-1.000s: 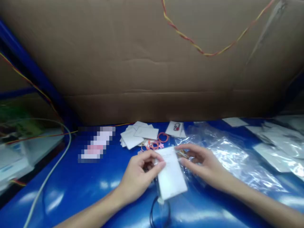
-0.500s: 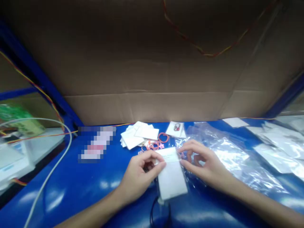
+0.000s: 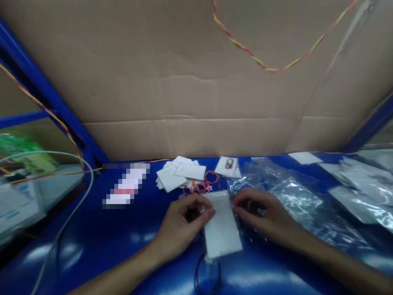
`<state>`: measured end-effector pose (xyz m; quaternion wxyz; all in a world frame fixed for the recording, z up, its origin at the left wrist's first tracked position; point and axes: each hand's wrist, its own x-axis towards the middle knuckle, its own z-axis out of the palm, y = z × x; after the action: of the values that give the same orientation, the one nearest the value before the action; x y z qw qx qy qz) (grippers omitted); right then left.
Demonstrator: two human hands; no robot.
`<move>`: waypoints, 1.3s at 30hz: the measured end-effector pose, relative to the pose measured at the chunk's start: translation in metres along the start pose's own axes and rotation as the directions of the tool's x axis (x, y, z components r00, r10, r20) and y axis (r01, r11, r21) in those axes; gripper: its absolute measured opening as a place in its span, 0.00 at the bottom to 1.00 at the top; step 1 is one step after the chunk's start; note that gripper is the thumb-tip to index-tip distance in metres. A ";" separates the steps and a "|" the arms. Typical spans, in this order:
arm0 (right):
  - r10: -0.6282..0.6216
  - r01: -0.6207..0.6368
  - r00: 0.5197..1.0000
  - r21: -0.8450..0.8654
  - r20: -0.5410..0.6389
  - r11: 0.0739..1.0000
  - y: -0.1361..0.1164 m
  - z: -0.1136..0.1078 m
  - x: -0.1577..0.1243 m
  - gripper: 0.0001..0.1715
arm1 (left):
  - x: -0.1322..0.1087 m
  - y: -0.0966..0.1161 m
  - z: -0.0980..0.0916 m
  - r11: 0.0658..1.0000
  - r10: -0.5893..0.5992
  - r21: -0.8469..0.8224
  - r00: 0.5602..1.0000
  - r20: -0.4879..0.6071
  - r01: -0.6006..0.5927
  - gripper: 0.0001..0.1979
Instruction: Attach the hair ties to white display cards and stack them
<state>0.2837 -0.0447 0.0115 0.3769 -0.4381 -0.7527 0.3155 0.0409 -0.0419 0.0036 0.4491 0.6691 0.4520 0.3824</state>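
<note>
A white card in a clear plastic bag is held up over the blue table in front of me. My left hand pinches its upper left side between thumb and forefinger. At its upper right edge, my right hand has thumb and forefinger drawn together on the bag's rim. Below the card, a black cord loop lies near its bottom edge. Just beyond the hands are orange-red rings with small charms, beside a pile of white cards.
Clear plastic bags spread to the right, with bagged white cards farther right. A small card with a printed picture lies at the back. Cardboard walls off the rear; a white cable curves at left.
My right thumb and forefinger have closed together at the bag's right edge. The left hand and the card stay about where they were. The picture's brightness has shifted.
</note>
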 end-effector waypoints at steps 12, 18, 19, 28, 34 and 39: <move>0.025 -0.025 0.999 0.017 0.021 1.000 0.002 -0.001 -0.002 0.06 | 0.000 0.003 0.001 1.000 0.000 0.013 1.000 -0.005 0.001 0.10; 0.036 -0.038 0.998 0.042 0.044 0.998 0.003 -0.001 -0.003 0.07 | 0.001 0.001 0.001 1.000 -0.011 0.018 1.000 -0.006 0.011 0.10; 0.037 -0.039 0.998 0.042 0.045 0.998 0.002 0.000 -0.003 0.07 | 0.001 0.001 0.001 1.000 -0.008 0.017 1.000 -0.003 0.008 0.10; 0.041 -0.043 0.998 0.032 0.055 0.999 0.004 0.000 -0.003 0.07 | 0.000 0.003 0.001 1.000 -0.014 0.006 1.000 -0.008 0.014 0.11; 0.058 -0.062 0.994 0.041 0.092 0.997 0.000 0.000 -0.002 0.07 | 0.000 0.002 0.001 1.000 -0.016 -0.002 1.000 0.008 0.016 0.11; 0.056 -0.060 0.993 0.041 0.099 0.997 0.001 0.000 -0.003 0.05 | 0.000 0.000 0.001 1.000 -0.018 0.006 1.000 0.015 0.018 0.11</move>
<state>0.2854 -0.0469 0.0094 0.3395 -0.4354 -0.7502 0.3638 0.0415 -0.0420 0.0032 0.4539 0.6694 0.4555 0.3719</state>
